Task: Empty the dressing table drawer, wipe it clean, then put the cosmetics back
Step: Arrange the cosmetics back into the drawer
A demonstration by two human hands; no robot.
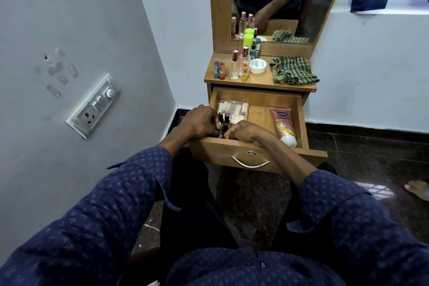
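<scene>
The wooden drawer [260, 97] stands pulled open below the dressing table top. Both my hands are inside its front left corner. My left hand [199, 122] and my right hand [243, 132] curl round a cluster of small dark bottles [224, 121] standing upright. Behind them lies a clear plastic box of lipsticks [233, 109]. A pink lotion tube [284, 125] lies along the drawer's right side. On the table top stand two lip balms [219, 69], perfume bottles [235, 65], a white cream jar [257, 65] and a green striped cloth [293, 71].
A mirror [278, 0] rises behind the table top. A grey wall with a switch plate [94, 105] is close on the left. The drawer front has a metal handle [250, 164]. Dark tiled floor lies below, with a bare foot [417, 189] at the right edge.
</scene>
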